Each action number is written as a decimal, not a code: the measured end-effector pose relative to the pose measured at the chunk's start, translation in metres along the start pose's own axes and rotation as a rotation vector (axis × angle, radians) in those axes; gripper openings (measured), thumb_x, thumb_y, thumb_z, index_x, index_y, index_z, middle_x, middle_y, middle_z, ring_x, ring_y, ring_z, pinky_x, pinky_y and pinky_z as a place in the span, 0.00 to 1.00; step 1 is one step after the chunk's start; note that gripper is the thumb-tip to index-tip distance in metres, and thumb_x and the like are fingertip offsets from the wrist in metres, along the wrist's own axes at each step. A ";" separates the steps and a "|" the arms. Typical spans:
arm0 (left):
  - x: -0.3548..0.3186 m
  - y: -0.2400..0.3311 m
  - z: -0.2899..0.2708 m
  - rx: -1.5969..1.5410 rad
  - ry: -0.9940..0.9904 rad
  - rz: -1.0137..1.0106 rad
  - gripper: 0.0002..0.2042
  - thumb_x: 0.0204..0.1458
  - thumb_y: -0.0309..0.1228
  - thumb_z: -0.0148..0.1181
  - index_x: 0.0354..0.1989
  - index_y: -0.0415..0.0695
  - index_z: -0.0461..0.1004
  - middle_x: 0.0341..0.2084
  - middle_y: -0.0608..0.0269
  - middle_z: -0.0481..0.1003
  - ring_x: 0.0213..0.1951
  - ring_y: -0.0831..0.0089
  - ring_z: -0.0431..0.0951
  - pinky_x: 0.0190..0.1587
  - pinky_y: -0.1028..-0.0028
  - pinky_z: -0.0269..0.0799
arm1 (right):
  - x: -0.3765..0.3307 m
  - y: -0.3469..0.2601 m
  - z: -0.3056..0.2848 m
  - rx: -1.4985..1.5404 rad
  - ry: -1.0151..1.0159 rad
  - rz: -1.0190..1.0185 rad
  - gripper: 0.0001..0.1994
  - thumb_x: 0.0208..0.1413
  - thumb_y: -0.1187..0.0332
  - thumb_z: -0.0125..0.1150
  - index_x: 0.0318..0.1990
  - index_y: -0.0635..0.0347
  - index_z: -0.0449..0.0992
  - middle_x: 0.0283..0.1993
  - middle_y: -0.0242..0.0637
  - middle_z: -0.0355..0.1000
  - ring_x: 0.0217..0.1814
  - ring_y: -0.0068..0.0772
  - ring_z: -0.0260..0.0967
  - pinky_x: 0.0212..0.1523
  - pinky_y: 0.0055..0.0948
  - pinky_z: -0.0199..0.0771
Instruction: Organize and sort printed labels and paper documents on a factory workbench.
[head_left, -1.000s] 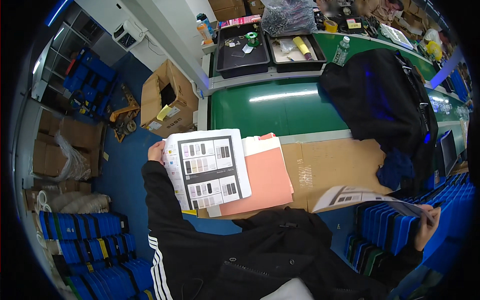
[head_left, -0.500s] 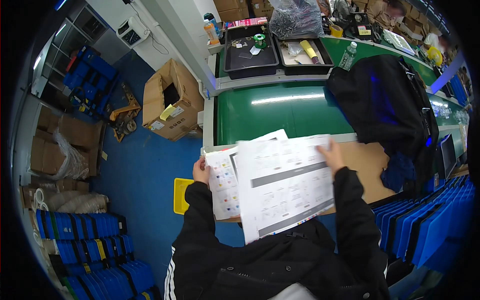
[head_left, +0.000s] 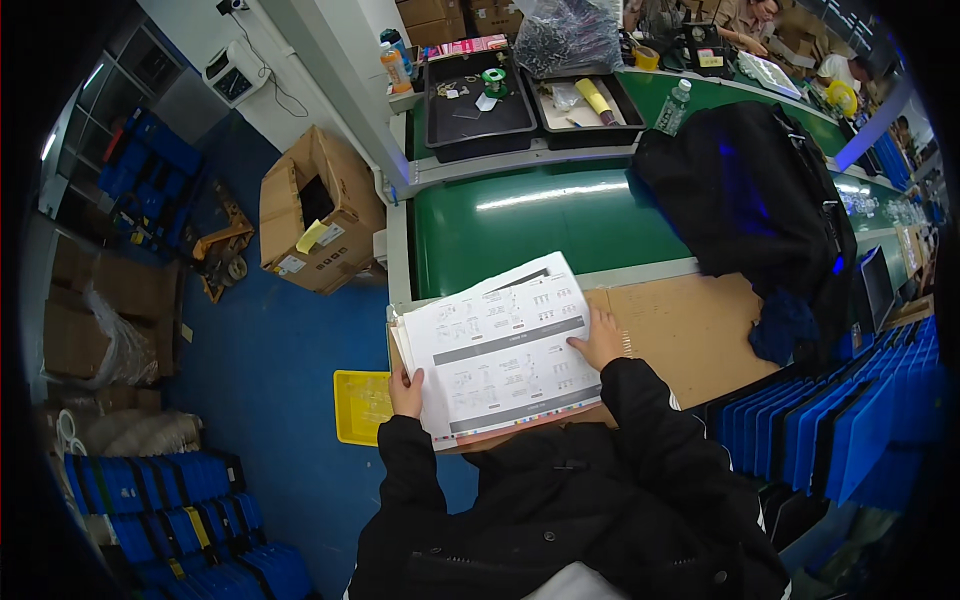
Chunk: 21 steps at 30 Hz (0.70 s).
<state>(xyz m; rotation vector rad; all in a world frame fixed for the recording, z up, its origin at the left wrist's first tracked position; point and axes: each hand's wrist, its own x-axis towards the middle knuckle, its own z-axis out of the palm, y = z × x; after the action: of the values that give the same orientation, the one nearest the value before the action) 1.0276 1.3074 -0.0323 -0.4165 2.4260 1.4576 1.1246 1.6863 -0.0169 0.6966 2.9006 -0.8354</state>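
A stack of large printed sheets (head_left: 510, 375) lies in front of me at the near edge of the bench, slightly tilted to the left. The top sheet is white with small line drawings, two dark grey bands and a strip of colour patches along its near edge. My left hand (head_left: 406, 393) is closed on the left edge, its thumb on top. At the right edge my right hand (head_left: 600, 340) grips the paper, thumb over the top sheet. Edges of other sheets show at the far and left sides. Beneath the stack, a brown cardboard sheet (head_left: 690, 325) extends to the right.
A black garment (head_left: 745, 190) is heaped on the green bench (head_left: 540, 225) at the right. Black trays (head_left: 478, 130) and a clear bottle (head_left: 674, 107) stand beyond. On the floor at left are a yellow bin (head_left: 350, 410) and an open carton (head_left: 345, 235). Blue dividers (head_left: 830, 420) stand at right.
The white sheet in my right hand has moved left and come down squarely over the stack. Both hands now hold the stack's edges. The whole view has shifted a little.
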 end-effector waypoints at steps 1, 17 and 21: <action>0.002 -0.003 0.001 0.194 0.030 0.077 0.26 0.51 0.39 0.59 0.55 0.35 0.65 0.48 0.44 0.68 0.50 0.51 0.69 0.51 0.65 0.67 | -0.002 0.001 0.004 0.025 -0.027 -0.024 0.39 0.44 0.62 0.67 0.62 0.66 0.55 0.57 0.53 0.61 0.58 0.52 0.60 0.58 0.36 0.60; 0.011 -0.001 0.007 0.352 -0.081 0.033 0.27 0.49 0.41 0.61 0.50 0.29 0.68 0.41 0.40 0.74 0.43 0.49 0.75 0.48 0.65 0.70 | -0.070 0.029 0.036 0.447 -0.117 0.372 0.30 0.43 0.69 0.69 0.53 0.72 0.65 0.44 0.51 0.72 0.40 0.44 0.74 0.43 0.31 0.75; 0.012 0.001 0.012 0.242 -0.228 0.161 0.28 0.51 0.39 0.59 0.53 0.28 0.64 0.45 0.40 0.71 0.46 0.53 0.73 0.51 0.67 0.67 | -0.102 0.043 0.054 0.727 0.096 0.438 0.22 0.43 0.71 0.69 0.47 0.72 0.71 0.41 0.48 0.75 0.38 0.37 0.74 0.41 0.29 0.75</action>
<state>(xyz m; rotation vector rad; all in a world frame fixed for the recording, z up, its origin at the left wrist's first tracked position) 1.0175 1.3174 -0.0413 -0.0010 2.4516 1.1751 1.2302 1.6490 -0.0676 1.3708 2.2988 -1.8129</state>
